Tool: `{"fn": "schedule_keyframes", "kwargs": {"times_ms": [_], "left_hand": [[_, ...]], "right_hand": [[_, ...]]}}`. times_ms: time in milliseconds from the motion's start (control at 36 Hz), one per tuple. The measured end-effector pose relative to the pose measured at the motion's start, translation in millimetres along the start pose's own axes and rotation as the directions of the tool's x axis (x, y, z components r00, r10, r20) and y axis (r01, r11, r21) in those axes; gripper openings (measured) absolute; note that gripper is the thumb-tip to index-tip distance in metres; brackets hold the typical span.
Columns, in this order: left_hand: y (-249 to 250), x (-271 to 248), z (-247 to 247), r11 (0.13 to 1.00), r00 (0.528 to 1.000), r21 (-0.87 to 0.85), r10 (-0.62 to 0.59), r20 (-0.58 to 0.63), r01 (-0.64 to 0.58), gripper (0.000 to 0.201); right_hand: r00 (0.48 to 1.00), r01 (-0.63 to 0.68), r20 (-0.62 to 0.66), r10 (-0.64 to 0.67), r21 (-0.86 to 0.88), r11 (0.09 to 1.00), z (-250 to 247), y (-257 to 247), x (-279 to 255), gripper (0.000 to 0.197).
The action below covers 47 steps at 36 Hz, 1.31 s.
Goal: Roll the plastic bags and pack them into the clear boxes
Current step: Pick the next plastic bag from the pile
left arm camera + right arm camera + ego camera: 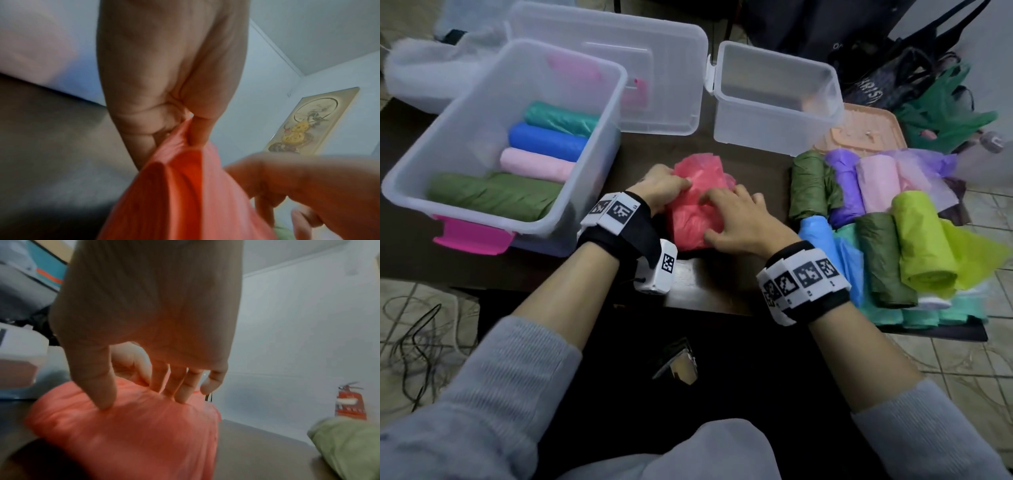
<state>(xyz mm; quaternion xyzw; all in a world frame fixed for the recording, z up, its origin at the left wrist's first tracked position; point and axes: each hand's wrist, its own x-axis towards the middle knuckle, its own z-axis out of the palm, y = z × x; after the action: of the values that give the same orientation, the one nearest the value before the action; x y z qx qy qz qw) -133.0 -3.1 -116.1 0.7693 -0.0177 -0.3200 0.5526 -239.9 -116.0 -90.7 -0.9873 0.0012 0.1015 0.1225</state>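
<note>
A crumpled red plastic bag (695,205) lies on the dark table between both hands. My left hand (664,186) grips its far left edge; the left wrist view shows thumb and fingers (197,129) pinching a fold of the red bag (174,194). My right hand (736,216) lies on top with spread fingers. In the right wrist view the straight fingertips (180,395) press into the red bag (133,426). The large clear box (410,192) on the left holds several rolled bags: green, pink, blue and teal. A smaller clear box (756,126) at the back stands with nothing in it.
A heap of rolled bags (876,222) in green, purple, pink, blue and lime fills the table's right side. A clear lid (654,85) lies behind the large box. A peach-coloured lid (866,130) sits beyond the heap. Dark bags lie at the back right.
</note>
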Motion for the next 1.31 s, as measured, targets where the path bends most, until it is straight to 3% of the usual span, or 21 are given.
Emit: {"fn": "schedule_keyframes", "kwargs": {"times_ms": [167,278,389,556,833,972,1055,1111,1167,1222,1250,1305], "left_hand": [[14,4,-5,0.997,0.998,0.054,0.051,0.030,-0.053,0.011],[24,10,-11,0.995,0.995,0.058,0.084,-0.047,-0.081,0.017],[33,12,-14,0.996,0.993,0.048,0.083,-0.084,-0.079,0.035],[42,7,-12,0.997,0.995,0.025,0.079,-0.054,-0.078,0.031],[60,21,-11,0.992,0.983,0.073,0.115,-0.145,-0.105,0.035],[68,20,-4,0.983,0.973,0.087,0.173,-0.155,-0.161,0.027],[68,18,-1,0.966,0.967,0.197,0.198,-0.158,-0.165,0.038],[66,18,2,0.902,0.944,0.397,0.266,-0.195,-0.172,0.052],[63,9,6,0.740,0.873,0.647,0.424,-0.239,-0.182,0.053],[56,4,11,0.572,0.829,0.778,0.545,-0.124,-0.260,0.040],[51,5,14,0.508,0.851,0.803,0.525,-0.003,-0.311,0.034],[38,3,20,0.416,0.928,0.850,0.315,0.199,-0.324,0.037]], "right_hand": [[0.996,0.042,0.083,-0.022,-0.244,0.969,-7,-3,0,0.055],[0.993,0.090,0.095,-0.074,-0.179,0.980,-1,-8,-7,0.051],[0.985,0.093,0.158,-0.063,-0.187,0.978,7,-10,-13,0.067],[0.975,0.080,0.218,-0.043,-0.164,0.983,11,-14,-16,0.073],[0.959,0.114,0.267,-0.097,-0.052,0.992,13,-19,-23,0.040],[0.951,0.109,0.292,-0.105,0.003,0.994,20,-19,-27,0.051],[0.950,0.081,0.302,-0.084,0.023,0.996,22,-19,-29,0.051],[0.950,0.070,0.301,-0.078,0.038,0.997,22,-19,-30,0.050],[0.955,0.076,0.282,-0.087,0.049,0.996,22,-19,-30,0.048],[0.959,0.084,0.266,-0.095,0.053,0.995,20,-19,-30,0.048],[0.961,0.088,0.260,-0.098,0.049,0.995,19,-19,-31,0.048],[0.964,0.105,0.242,-0.111,0.037,0.994,19,-20,-31,0.051]]}}
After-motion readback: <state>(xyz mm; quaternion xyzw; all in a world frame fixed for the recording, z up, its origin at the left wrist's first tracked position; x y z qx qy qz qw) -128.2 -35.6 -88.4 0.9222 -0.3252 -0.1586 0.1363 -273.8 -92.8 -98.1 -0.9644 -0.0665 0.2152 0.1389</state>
